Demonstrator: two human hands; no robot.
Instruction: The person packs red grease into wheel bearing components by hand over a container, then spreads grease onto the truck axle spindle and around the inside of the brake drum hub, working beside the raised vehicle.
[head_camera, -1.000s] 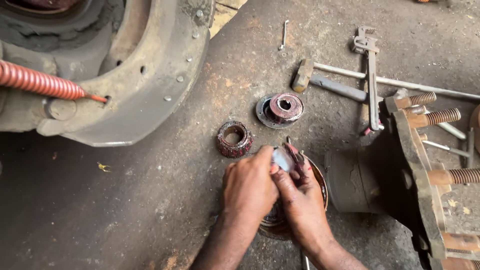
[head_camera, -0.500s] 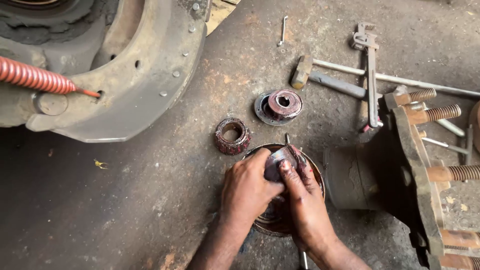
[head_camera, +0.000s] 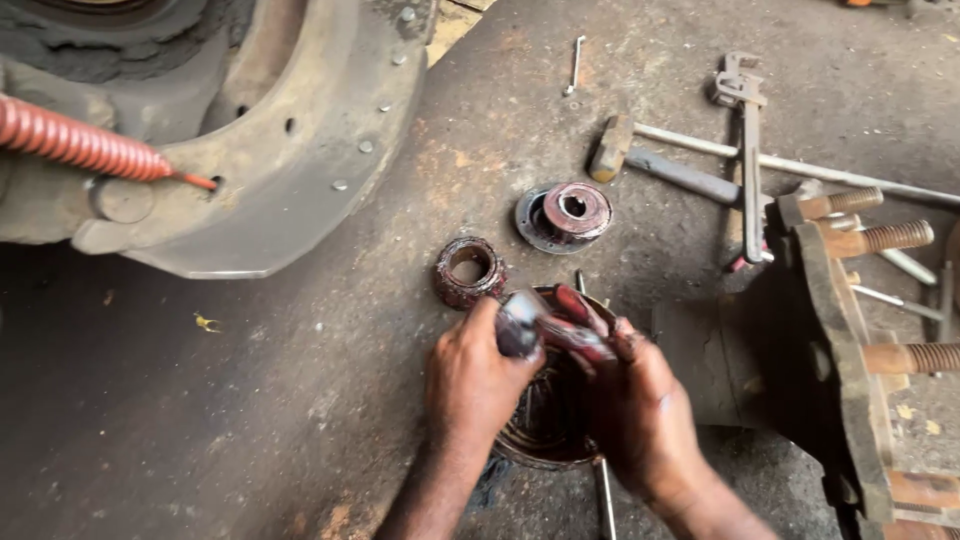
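Nearest me, both hands meet over a round greasy bowl (head_camera: 545, 440) that sits on the floor (head_camera: 250, 400), so whatever drips off the work should land back in it. My left hand (head_camera: 478, 385) is curled shut around a small grey piece (head_camera: 518, 325), thumb over its top; my right hand (head_camera: 640, 410) has its fingers (head_camera: 580, 310), smeared red with grease, pressed closed against the same piece from the other side. I think it is a small bearing part being packed with grease, though the blur at the fingertips leaves me unsure. A thin rod (head_camera: 603, 500) runs under the bowl toward the near edge of the floor. Just past the bowl lies a greased bearing (head_camera: 468, 270) on its side, and farther on a flanged hub cap (head_camera: 565, 212), both set within easy reach. At the right edge stands a wheel hub (head_camera: 850, 340) with threaded studs (head_camera: 890, 237) pointing outward. Beyond it lie a hammer (head_camera: 660, 165), a pipe wrench (head_camera: 745, 140) and a long bar (head_camera: 830, 168), laid loosely together. At the far left, a brake shoe (head_camera: 300, 150) and a red coil spring (head_camera: 80, 140). The floor is dark, oil-stained concrete; the place looks like a workshop.
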